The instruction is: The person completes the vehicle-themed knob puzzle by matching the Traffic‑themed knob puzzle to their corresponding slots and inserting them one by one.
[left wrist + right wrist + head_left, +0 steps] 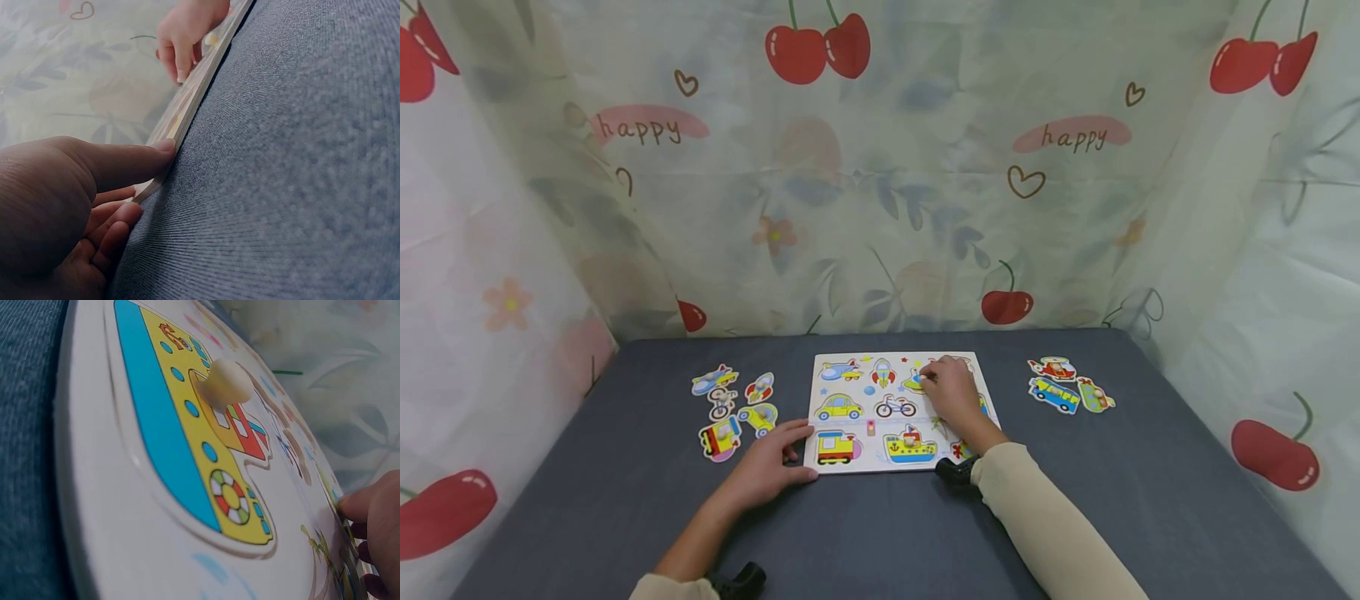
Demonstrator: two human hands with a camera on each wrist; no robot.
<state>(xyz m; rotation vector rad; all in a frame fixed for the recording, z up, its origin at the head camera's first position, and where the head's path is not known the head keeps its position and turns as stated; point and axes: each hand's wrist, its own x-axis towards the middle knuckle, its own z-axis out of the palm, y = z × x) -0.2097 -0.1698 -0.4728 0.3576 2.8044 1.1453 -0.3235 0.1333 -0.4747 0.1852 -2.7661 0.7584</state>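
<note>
At lower centre frame, a bare left hand [767, 467] grips the left edge of a white, rectangular wooden puzzle board [898, 423]; a bent-fingered right hand [953, 392] leans over its upper right, any grasp there impossible to tell.

Left hand [771, 467] is held with thumb extended, fingers bent. Right hand [957, 392] is turned palm-down, fingers lowered.
</note>
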